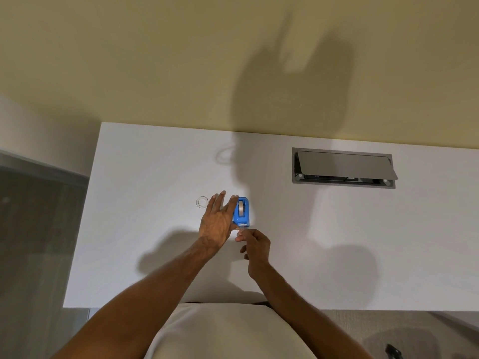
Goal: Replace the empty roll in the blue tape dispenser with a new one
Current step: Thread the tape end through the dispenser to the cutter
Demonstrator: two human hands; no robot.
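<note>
The blue tape dispenser [241,213] stands on the white desk [145,229], with a roll of tape [241,206] seated in it. My left hand [217,220] rests flat against the dispenser's left side, fingers spread. My right hand [255,246] is just below the dispenser's near end, its thumb and forefinger pinched on the clear tape end [241,230] drawn out past the cutter. A small clear empty roll core [202,202] lies on the desk, just left of my left fingertips.
An open grey cable box [343,168] is set into the desk at the back right. The desk's left edge drops to a dark floor. A yellow wall stands behind the desk. My torso in light clothing is at the near edge.
</note>
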